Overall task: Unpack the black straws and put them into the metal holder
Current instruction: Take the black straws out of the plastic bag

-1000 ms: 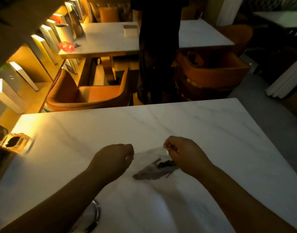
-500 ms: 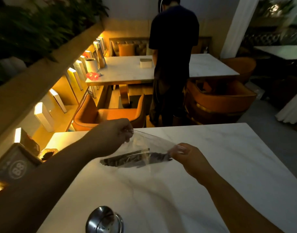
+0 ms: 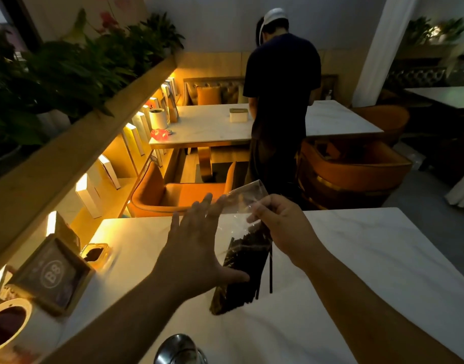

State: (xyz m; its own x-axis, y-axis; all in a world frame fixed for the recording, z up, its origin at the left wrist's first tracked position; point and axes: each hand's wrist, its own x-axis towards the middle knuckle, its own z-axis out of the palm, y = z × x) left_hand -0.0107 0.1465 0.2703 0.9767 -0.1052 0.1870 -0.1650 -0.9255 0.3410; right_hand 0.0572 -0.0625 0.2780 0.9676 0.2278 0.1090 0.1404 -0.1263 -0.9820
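- Two bare hands work above the white marble table [image 3: 370, 258].
- Right hand [image 3: 281, 222] pinches the clear plastic bag [image 3: 241, 203] near its top, holding it upright.
- Black straws [image 3: 241, 269] fill the bag's lower part; a few poke out beside it.
- Left hand [image 3: 196, 245] is spread flat, fingers apart, thumb against the bag.
- Metal holder [image 3: 179, 350] stands at the near table edge.

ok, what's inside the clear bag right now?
The clear bag, pinched by the right hand, holds a bundle of black straws; a few poke out below. The open left hand covers the bundle's left edge. Count unclear.
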